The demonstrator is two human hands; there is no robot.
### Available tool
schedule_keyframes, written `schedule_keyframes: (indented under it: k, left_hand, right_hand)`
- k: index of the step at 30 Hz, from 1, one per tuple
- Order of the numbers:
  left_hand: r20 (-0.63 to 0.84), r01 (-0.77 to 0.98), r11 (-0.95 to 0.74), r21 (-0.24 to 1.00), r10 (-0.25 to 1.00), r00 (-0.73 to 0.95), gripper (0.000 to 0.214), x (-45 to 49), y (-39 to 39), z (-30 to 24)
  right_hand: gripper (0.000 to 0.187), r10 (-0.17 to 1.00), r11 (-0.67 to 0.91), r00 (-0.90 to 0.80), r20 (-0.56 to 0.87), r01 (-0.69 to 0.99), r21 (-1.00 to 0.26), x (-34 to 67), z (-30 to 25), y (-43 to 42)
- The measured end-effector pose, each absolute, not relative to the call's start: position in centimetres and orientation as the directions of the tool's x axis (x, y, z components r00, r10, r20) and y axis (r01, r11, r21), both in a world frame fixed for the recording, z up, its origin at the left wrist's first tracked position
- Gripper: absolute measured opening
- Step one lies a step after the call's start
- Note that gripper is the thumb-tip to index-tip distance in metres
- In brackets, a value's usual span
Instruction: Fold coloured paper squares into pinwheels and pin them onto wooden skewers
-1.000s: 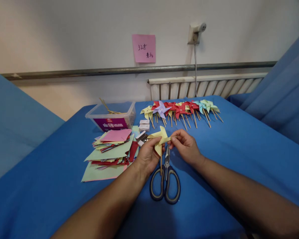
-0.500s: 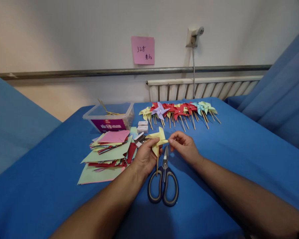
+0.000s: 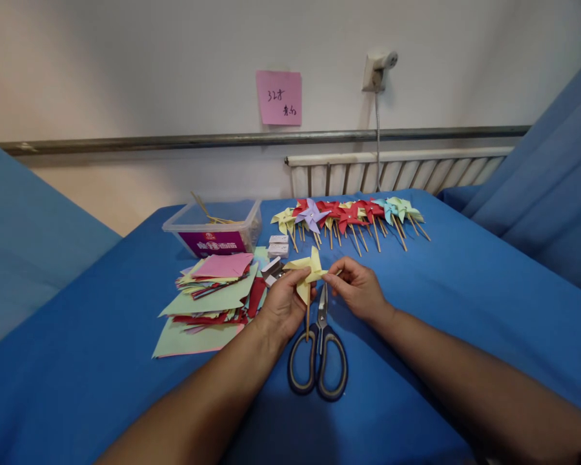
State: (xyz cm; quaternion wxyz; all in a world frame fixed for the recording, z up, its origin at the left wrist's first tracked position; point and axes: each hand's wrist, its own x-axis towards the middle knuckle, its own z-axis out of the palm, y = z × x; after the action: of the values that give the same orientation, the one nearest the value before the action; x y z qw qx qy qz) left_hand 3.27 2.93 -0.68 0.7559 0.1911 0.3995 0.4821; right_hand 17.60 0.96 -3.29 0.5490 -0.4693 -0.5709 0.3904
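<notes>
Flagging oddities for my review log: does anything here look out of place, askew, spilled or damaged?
Only mild untidiness: the paper stack left of the scissors is uneven, its layers jutting out at differing angles. I see no spill or clear damage; the yellow pinwheel being held looks intact where visible.

- Pink note (image 3: 279,97) on the wall (image 3: 174,71): handwritten "32" with one character after; lower characters are unclear.
- Plastic box (image 3: 252,223), near the counter's (image 3: 465,290) far left corner: purple label (image 3: 216,243) with white Chinese characters, too blurred for me.
- Small white boxes (image 3: 278,246): print too small.
</notes>
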Motion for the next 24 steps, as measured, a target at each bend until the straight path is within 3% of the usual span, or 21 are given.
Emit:
schedule_keyframes:
  k: [5, 8, 15, 24]
  left_hand:
    - [-0.406, -0.569, 0.448, 0.69, 0.89, 0.207, 0.008, 3.4, 2.9, -0.6]
    - [-0.361, -0.543, 0.4, 0.738, 0.915, 0.183, 0.011, 3.5, 2.6, -0.7]
    - [-0.27, -0.43, 0.306, 0.85, 0.952, 0.145, 0.02, 4.2, 1.8, -1.5]
    - [-0.286, -0.485, 0.483, 0.729, 0.859, 0.425, 0.011, 3.4, 2.5, -0.4]
  right_hand:
    - [0.02, 0.955, 0.281, 0.059, 0.292, 0.147, -0.948, 17.7, -3.4, 0.8]
    - [0.024, 0.958, 0.262, 0.098, 0.27, 0.087, -0.961, 17.6, -3.1, 0.9]
    - [0.037, 0.999, -0.039, -0.028, -0.033, -0.237, -0.971, 17.3, -2.3, 1.1]
    - [0.026, 0.989, -0.146, -0.07, -0.128, -0.389, -0.91, 18.9, -2.4, 1.9]
